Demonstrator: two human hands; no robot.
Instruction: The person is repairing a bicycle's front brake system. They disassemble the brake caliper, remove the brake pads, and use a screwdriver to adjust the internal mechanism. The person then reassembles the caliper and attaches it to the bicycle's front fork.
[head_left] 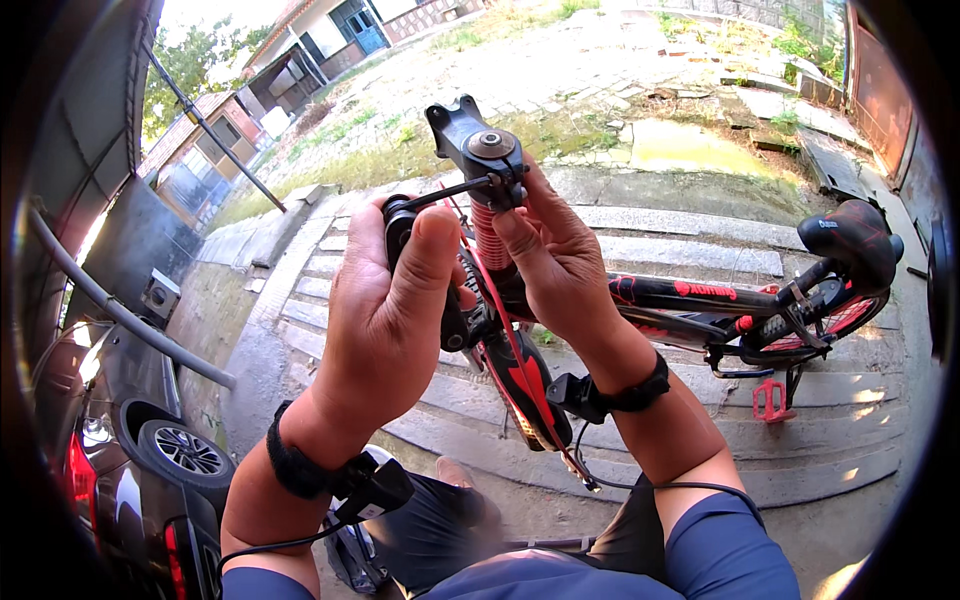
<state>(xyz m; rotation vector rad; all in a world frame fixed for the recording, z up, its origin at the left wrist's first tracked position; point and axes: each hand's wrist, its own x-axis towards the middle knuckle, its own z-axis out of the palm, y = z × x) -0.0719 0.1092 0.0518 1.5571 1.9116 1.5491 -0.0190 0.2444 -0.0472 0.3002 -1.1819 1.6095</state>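
Observation:
My left hand (370,300) is closed around a black folding hex key set (398,228), with its lower end showing below the fingers. One hex key (450,190) is swung out and reaches the clamp bolts on the side of a black bicycle stem (465,148). Closed on the stem's clamp end, my right hand (560,270) has its thumb beside the bolts and its fingers behind. No handlebar sits in the stem's front end. Below the stem is a red ribbed column (488,235). A red cable (497,295) hangs in front of the black and red front fender (530,375).
The bicycle's frame (690,293) stretches right to a black saddle (845,245) and red pedal (772,402). A dark car (125,480) stands at the lower left, below a bent grey pipe (130,310). Stone slabs (690,255) pave the ground. Cables run from both wrist straps.

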